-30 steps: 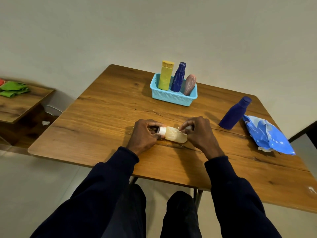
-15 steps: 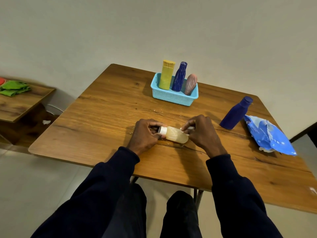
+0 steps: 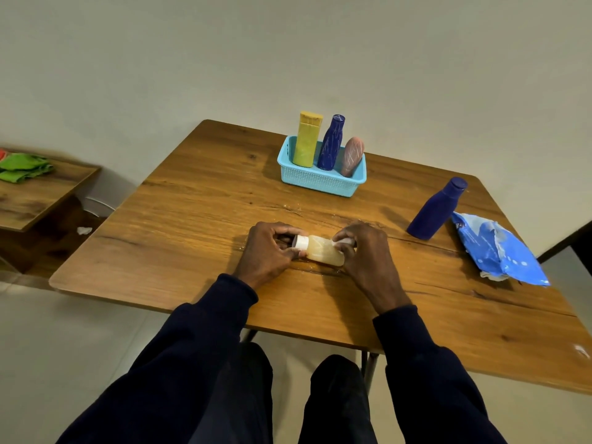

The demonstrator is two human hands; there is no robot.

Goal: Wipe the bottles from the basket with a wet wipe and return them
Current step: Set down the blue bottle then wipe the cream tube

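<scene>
Legs [image 3: 336, 395] in dark trousers sit nearest, knees tucked under the near edge of the table [image 3: 192, 219]. Dark sleeves [image 3: 192, 347] reach forward from both sides onto the wood.

Both hands meet just past the near edge, at a pale bottle [image 3: 323, 249] lying on its side on the table. Its white cap [image 3: 301, 242] points left. The left hand [image 3: 267, 248] has its fingers curled round the cap end, thumb on the near side. The right hand [image 3: 365, 251] grips the bottom end, pinching a white wipe [image 3: 344, 241] against it; only a small fold of the wipe shows between the fingers. The tabletop round the bottle looks wet and shiny.

To the right and further back, a plain blue bottle [image 3: 435, 209] stands on the table, well apart from the hands. Just beside it on the right lies a crumpled blue pack [image 3: 499, 248], with white showing at its near end.

Near the far edge stands a light blue basket [image 3: 320, 181]. Three bottles stand in it in a row: a yellow bottle [image 3: 307, 139] on the left, a patterned blue bottle [image 3: 331, 142] in the middle and a pink bottle [image 3: 352, 157] on the right, leaning right.

Off to the left is a lower side table [image 3: 38, 193] with a green cloth [image 3: 24, 166] on it. A white scrap [image 3: 84, 230] lies on the floor between the two tables. A plain wall [image 3: 288, 43] stands behind everything.
</scene>
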